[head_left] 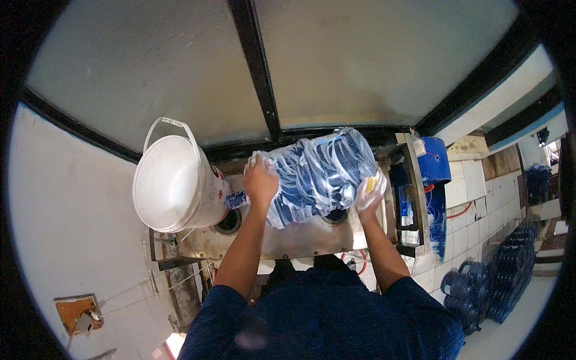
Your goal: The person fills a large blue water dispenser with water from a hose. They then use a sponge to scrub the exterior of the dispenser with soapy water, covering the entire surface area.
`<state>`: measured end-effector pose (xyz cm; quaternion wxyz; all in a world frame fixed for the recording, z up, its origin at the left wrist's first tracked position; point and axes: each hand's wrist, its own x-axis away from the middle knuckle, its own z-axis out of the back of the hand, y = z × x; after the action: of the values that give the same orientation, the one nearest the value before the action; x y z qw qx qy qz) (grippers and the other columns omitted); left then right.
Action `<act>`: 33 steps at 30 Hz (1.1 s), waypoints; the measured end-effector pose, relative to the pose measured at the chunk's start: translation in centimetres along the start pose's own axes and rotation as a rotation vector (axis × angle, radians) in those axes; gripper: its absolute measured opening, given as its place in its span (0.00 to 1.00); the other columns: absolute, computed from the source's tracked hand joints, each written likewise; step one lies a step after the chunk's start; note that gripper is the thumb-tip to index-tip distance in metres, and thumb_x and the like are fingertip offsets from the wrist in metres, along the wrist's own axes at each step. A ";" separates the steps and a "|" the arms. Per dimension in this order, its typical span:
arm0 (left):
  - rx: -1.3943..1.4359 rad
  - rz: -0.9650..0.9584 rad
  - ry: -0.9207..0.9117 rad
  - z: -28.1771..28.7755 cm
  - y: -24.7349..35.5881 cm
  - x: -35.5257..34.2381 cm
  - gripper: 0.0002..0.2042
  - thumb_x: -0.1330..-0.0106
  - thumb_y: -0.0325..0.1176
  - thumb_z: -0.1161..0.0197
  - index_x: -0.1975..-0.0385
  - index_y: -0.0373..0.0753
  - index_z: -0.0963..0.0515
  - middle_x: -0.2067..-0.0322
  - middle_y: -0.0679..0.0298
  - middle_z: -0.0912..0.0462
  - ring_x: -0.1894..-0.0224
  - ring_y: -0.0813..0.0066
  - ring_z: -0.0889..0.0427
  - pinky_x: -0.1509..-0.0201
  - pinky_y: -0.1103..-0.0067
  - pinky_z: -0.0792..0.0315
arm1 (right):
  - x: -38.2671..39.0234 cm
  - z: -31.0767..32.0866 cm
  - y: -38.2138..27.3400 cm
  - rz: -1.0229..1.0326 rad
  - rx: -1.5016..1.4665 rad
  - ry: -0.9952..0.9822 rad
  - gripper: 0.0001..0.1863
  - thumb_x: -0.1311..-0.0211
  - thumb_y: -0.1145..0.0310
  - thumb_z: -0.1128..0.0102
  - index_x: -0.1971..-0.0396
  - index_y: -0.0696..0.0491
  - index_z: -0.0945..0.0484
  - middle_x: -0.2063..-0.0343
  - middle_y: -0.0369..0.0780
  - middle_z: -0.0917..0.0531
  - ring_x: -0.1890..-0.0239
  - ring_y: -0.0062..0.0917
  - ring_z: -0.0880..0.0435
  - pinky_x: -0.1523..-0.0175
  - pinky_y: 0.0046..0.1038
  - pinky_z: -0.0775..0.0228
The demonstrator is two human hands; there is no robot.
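A large blue water jug [318, 174], smeared with white foam, lies on its side over the metal bench, its neck toward the left. My left hand [261, 182] is foamy and grips the jug's shoulder near the neck, its fingers bent over the top. At the jug's base, on the right, my right hand [371, 193] presses a yellow sponge [373, 182] against the plastic, with suds over its fingers. Part of the sponge is hidden by the hand and foam.
A white bucket [168, 180] with a raised handle stands left of the jug's neck. The metal bench [288, 239] has dark round openings under the jug. Behind runs a black-framed glass panel [384, 66]. A blue barrel [433, 161] stands right; several stacked jugs [510, 270] sit beyond.
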<state>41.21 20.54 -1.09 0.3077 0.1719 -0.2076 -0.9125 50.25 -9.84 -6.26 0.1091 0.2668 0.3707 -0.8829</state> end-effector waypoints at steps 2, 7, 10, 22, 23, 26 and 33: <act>0.000 -0.007 0.037 0.0 -0.3 0.6 0.23 0.29 0.36 0.46 0.40 0.25 0.27 0.39 0.40 0.24 0.35 0.42 0.27 0.30 0.60 0.35 | -4.2 -1.0 -3.2 -0.012 0.025 -0.014 0.27 0.36 0.65 0.36 0.41 0.63 0.27 0.53 0.56 0.20 0.51 0.51 0.19 0.46 0.43 0.25; -0.037 0.004 0.115 0.7 0.0 3.1 0.24 0.29 0.36 0.46 0.39 0.25 0.28 0.37 0.39 0.26 0.34 0.41 0.28 0.30 0.60 0.35 | -15.0 -7.5 -6.6 -0.047 0.512 -0.780 0.24 0.35 0.49 0.41 0.50 0.53 0.19 0.49 0.53 0.18 0.47 0.48 0.16 0.46 0.47 0.22; 0.006 0.032 0.078 1.1 2.0 4.8 0.23 0.29 0.35 0.46 0.38 0.26 0.28 0.36 0.41 0.27 0.33 0.41 0.30 0.30 0.60 0.35 | -17.6 -16.5 0.7 0.133 0.586 -1.068 0.26 0.32 0.47 0.46 0.45 0.51 0.20 0.43 0.52 0.19 0.44 0.50 0.18 0.41 0.47 0.25; 0.081 0.016 0.122 0.9 1.4 8.2 0.25 0.33 0.30 0.44 0.35 0.28 0.30 0.34 0.44 0.28 0.29 0.47 0.34 0.23 0.58 0.45 | -11.0 -12.9 -7.8 0.493 -0.077 -1.341 0.28 0.26 0.46 0.58 0.46 0.53 0.18 0.42 0.45 0.18 0.41 0.42 0.19 0.31 0.40 0.32; 0.088 -0.012 0.118 0.8 1.5 8.3 0.26 0.33 0.30 0.44 0.35 0.28 0.31 0.35 0.44 0.28 0.29 0.47 0.34 0.23 0.58 0.45 | -11.5 -15.3 -6.1 0.434 -0.056 -1.366 0.28 0.26 0.47 0.57 0.48 0.53 0.17 0.44 0.45 0.17 0.43 0.42 0.18 0.32 0.40 0.31; 0.066 0.013 0.109 1.1 1.4 7.6 0.26 0.34 0.31 0.43 0.35 0.28 0.31 0.34 0.44 0.28 0.28 0.47 0.34 0.24 0.59 0.43 | -13.2 -18.6 -11.7 0.359 0.325 -1.627 0.28 0.31 0.46 0.49 0.49 0.55 0.16 0.52 0.47 0.13 0.50 0.44 0.14 0.40 0.39 0.24; 0.171 0.107 0.147 1.2 0.3 5.5 0.26 0.31 0.33 0.46 0.35 0.28 0.31 0.33 0.42 0.30 0.29 0.47 0.34 0.25 0.60 0.42 | -4.1 -14.6 -15.2 0.820 0.039 -1.059 0.27 0.38 0.47 0.44 0.51 0.53 0.15 0.53 0.51 0.13 0.49 0.47 0.14 0.40 0.46 0.24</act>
<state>36.69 17.20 -0.93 0.3544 0.2524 -0.2704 -0.8588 53.44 11.19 -3.42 0.5983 -0.0812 0.1196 -0.7881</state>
